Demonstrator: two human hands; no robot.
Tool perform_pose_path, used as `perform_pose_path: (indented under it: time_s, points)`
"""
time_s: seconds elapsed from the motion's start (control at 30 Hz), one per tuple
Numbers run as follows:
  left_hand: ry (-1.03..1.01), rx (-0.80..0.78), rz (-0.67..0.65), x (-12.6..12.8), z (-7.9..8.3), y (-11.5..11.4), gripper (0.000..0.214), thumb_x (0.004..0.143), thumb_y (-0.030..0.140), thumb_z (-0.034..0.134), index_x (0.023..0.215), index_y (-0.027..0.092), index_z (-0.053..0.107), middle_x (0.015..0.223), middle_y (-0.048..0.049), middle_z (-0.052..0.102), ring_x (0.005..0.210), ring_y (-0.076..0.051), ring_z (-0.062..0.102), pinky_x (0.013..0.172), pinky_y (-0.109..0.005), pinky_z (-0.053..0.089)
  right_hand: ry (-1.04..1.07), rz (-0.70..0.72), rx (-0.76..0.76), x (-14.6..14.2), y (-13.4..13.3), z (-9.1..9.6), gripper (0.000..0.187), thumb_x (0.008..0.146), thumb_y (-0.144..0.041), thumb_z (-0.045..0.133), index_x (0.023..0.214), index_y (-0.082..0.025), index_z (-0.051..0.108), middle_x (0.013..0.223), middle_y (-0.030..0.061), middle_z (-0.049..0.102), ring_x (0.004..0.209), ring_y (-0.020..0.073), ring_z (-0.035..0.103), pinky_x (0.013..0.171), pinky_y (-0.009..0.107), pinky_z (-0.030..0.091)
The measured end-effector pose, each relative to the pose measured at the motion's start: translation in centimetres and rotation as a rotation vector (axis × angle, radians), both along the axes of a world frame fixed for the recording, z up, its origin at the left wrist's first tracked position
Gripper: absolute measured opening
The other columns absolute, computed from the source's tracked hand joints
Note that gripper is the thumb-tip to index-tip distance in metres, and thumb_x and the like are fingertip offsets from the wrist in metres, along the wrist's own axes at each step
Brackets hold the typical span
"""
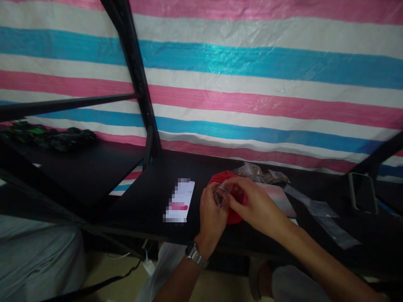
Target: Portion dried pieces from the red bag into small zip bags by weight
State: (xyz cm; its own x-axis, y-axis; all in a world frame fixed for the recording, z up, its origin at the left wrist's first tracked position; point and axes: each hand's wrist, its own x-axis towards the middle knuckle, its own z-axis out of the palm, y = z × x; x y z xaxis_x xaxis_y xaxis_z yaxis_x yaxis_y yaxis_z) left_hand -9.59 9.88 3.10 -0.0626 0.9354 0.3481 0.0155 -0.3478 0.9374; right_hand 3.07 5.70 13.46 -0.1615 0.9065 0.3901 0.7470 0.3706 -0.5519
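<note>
My left hand (214,205) is closed around a small clear plastic bag (221,197), held above the shelf. Something brownish shows inside it, too small to name. My right hand (252,201) meets the bag's upper edge from the right, fingers and thumb pinched in at its mouth. Just behind and beneath both hands is a red plastic bag (234,216), partly covered by them. Beyond it lie small clear bags filled with brownish bits (248,169). A pale pink and blue flat object (277,199) sits under my right forearm.
A lit phone (179,201) lies left of my hands on the black shelf (141,209). Flat clear bags (333,226) and another phone (363,193) are to the right. Black metal posts (138,71) frame the shelf, with a striped sheet (252,63) behind.
</note>
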Motion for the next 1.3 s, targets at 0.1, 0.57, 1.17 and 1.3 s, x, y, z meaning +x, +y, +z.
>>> perform_pose_path:
  time_s: [0.1, 0.57, 1.17, 1.3]
  points:
    - [-0.041, -0.019, -0.018, 0.0, 0.0, 0.0, 0.039, 0.083, 0.012, 0.074, 0.119, 0.023, 0.065, 0.113, -0.008, 0.071, 0.103, -0.026, 0.069, 0.093, -0.039, 0.052, -0.129, 0.057, 0.053, -0.1, -0.2, -0.2, 0.031, 0.091, -0.01, 0.064, 0.118, -0.026, 0.069, 0.123, 0.0065, 0.076, 0.119, 0.0267, 0.069, 0.109, 0.045, 0.053]
    - [-0.176, 0.022, 0.077, -0.6, 1.9, -0.3, 0.03, 0.087, 0.018, 0.075, 0.112, 0.023, 0.06, 0.091, 0.0007, 0.066, 0.08, -0.017, 0.067, 0.077, -0.029, 0.052, -0.203, -0.158, -0.057, 1.9, 2.1, -2.3, 0.02, 0.093, -0.017, 0.063, 0.111, -0.021, 0.071, 0.114, 0.0128, 0.078, 0.11, 0.0313, 0.07, 0.101, 0.047, 0.053]
    - [-0.529, -0.316, -0.734, -1.5, 3.7, -1.8, 0.059, 0.073, 0.021, 0.083, 0.118, 0.028, 0.045, 0.091, 0.0029, 0.065, 0.076, -0.014, 0.064, 0.065, -0.024, 0.047, 0.339, 0.076, -0.175, 3.1, -0.4, -0.5, 0.017, 0.091, -0.042, 0.073, 0.086, -0.026, 0.073, 0.093, 0.0024, 0.076, 0.087, 0.0199, 0.07, 0.086, 0.032, 0.057]
    - [-0.517, -0.323, -0.758, -1.0, 2.7, -1.0, 0.037, 0.085, 0.034, 0.08, 0.114, 0.023, 0.06, 0.105, -0.0053, 0.073, 0.095, -0.021, 0.072, 0.082, -0.032, 0.056, 0.453, -0.007, -0.159, 4.1, -0.9, -0.4, 0.028, 0.093, -0.051, 0.07, 0.085, -0.025, 0.07, 0.082, 0.0027, 0.074, 0.078, 0.0201, 0.069, 0.076, 0.031, 0.057]
